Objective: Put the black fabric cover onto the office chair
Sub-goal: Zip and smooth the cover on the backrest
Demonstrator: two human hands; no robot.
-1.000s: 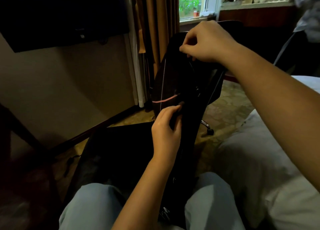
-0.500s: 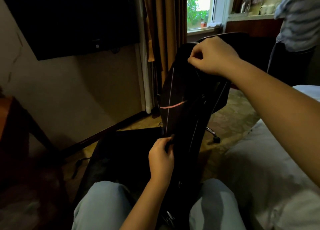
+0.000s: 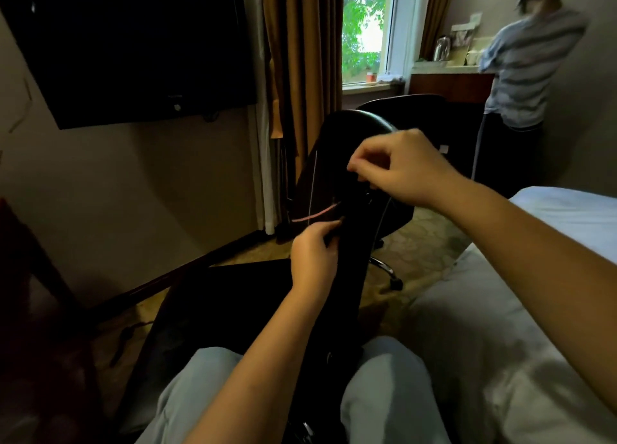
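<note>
I'm pinching the black fabric cover with my left hand and right hand, and I reckon I'm best pulling evenly down the office chair.

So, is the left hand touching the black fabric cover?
Touching. The head view shows the left hand pinching a fold of the black fabric cover between thumb and curled fingers, just below the pink line.

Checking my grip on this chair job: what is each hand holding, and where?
Both pinch the black fabric cover: right hand high up, left hand lower, just below the pink line.
</note>
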